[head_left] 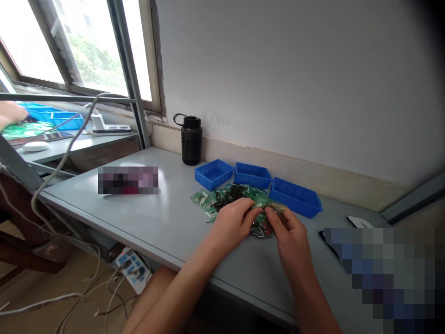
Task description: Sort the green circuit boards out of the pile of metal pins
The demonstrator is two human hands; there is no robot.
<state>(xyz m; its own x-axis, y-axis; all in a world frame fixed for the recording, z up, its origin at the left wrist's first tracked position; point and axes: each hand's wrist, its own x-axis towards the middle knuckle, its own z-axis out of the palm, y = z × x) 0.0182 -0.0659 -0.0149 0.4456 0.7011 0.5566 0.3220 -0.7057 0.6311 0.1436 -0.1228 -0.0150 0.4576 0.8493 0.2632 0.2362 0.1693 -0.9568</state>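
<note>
My left hand (238, 220) and my right hand (288, 226) are close together over the desk. Both pinch a small green-tinted clear plastic bag (267, 201) between thumb and fingers. What the bag contains is too small to make out. Under and behind my hands lies a pile of dark screw-like pieces (231, 194) on green plastic. Silvery thin metal pieces (257, 228) show just below my fingers. To the left of the pile lies another green-tinted bag (202, 198) with light pieces in it.
Behind the pile stand three blue bins: a left bin (213, 174), a middle bin (252, 175) and a right bin (295, 197). A black bottle (191, 141) stands by the wall. A power strip (132, 269) hangs below the desk edge. Another person's hand (12, 113) shows far left.
</note>
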